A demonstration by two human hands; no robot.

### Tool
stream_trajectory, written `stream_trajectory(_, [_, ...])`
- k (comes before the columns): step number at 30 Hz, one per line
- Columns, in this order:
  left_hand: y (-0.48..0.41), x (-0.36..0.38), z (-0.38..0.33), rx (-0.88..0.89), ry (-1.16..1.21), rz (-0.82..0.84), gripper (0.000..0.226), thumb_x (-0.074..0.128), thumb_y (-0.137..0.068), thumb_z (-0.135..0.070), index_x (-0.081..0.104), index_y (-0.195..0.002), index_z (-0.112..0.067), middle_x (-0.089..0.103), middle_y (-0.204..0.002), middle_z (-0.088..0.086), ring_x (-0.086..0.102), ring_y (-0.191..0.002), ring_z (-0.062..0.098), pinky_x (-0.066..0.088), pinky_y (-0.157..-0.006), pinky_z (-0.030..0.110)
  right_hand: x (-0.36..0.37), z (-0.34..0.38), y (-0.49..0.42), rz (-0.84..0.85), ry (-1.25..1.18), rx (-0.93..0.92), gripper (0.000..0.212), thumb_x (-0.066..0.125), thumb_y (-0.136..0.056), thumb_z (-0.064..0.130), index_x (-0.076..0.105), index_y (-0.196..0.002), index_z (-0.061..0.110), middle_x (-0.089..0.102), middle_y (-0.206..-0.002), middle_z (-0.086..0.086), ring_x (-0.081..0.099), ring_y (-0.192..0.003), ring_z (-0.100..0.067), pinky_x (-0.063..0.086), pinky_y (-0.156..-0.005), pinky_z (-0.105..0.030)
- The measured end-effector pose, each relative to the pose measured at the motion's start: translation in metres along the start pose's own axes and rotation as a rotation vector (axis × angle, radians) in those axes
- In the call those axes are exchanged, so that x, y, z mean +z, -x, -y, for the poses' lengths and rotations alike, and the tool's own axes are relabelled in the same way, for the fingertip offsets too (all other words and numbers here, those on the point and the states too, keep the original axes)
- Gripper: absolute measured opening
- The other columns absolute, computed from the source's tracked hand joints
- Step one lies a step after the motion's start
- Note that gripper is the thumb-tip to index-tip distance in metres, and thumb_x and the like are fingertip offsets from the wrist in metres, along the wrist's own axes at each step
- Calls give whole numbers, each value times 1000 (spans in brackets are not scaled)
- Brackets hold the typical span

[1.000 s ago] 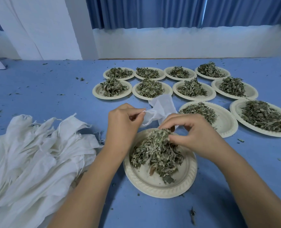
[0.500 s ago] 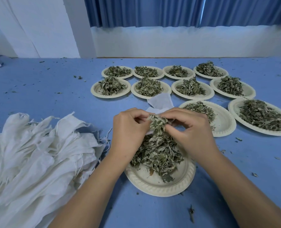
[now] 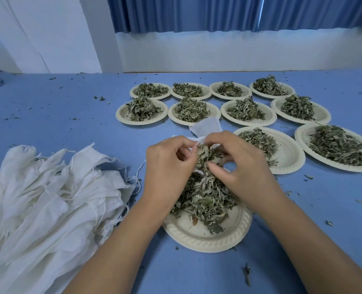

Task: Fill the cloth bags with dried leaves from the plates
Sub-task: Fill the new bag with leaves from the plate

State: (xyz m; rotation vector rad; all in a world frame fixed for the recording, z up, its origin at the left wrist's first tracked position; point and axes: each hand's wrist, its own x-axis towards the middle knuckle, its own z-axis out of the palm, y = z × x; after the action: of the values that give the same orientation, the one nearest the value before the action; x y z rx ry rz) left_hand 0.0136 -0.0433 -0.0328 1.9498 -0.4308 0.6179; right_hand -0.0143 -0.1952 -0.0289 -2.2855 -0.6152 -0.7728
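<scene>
A cream paper plate [image 3: 207, 238] lies in front of me, heaped with dried leaves [image 3: 205, 196]. Above its far edge my left hand [image 3: 167, 166] pinches the mouth of a small white cloth bag [image 3: 207, 128], whose body sticks out behind both hands. My right hand [image 3: 237, 164] holds a clump of leaves at the bag's opening, thumb and fingers curled round it. The opening itself is hidden by my fingers.
A pile of white cloth bags [image 3: 44, 200] lies at the left on the blue table [image 3: 48, 115]. Several more plates of dried leaves [image 3: 248, 112] stand in rows beyond and to the right. Leaf crumbs are scattered about. A white wall and blue curtains stand behind.
My right hand lifted a clump of leaves from the plate up to the bag's mouth. The left hand drew the bag closer, so both hands now meet over the plate's far edge.
</scene>
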Motion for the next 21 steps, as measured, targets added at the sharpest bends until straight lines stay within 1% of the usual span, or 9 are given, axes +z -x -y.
stream_trajectory(3, [0,0,-1,23,-15,-32,16,60,-77,-16,75,-78,-15,60,-55,-6,52,-52,0,39,-53,6,0,1,0,-11,0,-110,26,68,-77,-5,67,-99,7,65,-99,0,64,-80,-18,53,-68,-35])
stream_trajectory(7, [1,1,1,23,48,2,8,73,-82,-5,76,-79,-12,62,-57,-6,54,-52,1,42,-55,9,2,-1,-1,-39,53,-32,19,67,-73,-13,69,-86,1,68,-87,-5,65,-74,-21,54,-68,-38])
stream_trajectory(10, [3,3,-1,58,32,19,6,73,-81,-2,75,-80,-8,64,-60,-1,56,-56,6,43,-57,10,7,-2,-2,27,115,-20,18,67,-72,-14,70,-83,-1,66,-82,-9,63,-66,-27,54,-61,-42])
stream_trajectory(12, [3,3,0,63,10,18,6,73,-81,-2,75,-81,-7,64,-60,0,58,-58,10,44,-56,11,8,-1,-2,80,101,-13,17,66,-74,-12,70,-86,0,65,-87,-8,63,-70,-26,54,-64,-41])
stream_trajectory(13, [2,3,1,62,-8,11,6,73,-81,-2,75,-80,-8,63,-59,-1,58,-58,11,45,-56,12,7,-2,-2,108,79,1,17,67,-77,-8,70,-92,1,62,-95,-6,63,-76,-22,53,-71,-38])
stream_trajectory(15, [0,1,2,59,-31,-12,7,73,-82,-2,75,-80,-8,62,-56,-2,58,-57,11,46,-55,17,6,-1,-1,153,-3,51,26,66,-83,1,63,-109,5,50,-113,2,56,-94,-8,46,-84,-21])
stream_trajectory(16, [-1,1,3,56,-34,-22,7,72,-82,-2,74,-79,-8,61,-55,-2,58,-56,12,47,-55,19,6,0,-1,161,-54,70,31,65,-85,3,58,-115,8,44,-117,5,50,-100,-1,42,-86,-13])
stream_trajectory(18, [-1,1,4,47,-31,-22,7,71,-83,-2,74,-78,-8,61,-54,-2,57,-53,12,48,-55,23,6,0,0,120,-107,92,36,64,-85,0,52,-117,10,41,-117,5,47,-102,1,42,-86,-11])
stream_trajectory(21, [0,1,3,52,-29,-3,7,71,-83,-3,74,-79,-8,59,-55,-4,55,-52,10,47,-54,22,8,3,-1,-27,-141,102,27,69,-81,-4,58,-104,4,55,-104,-1,56,-91,-6,48,-80,-13])
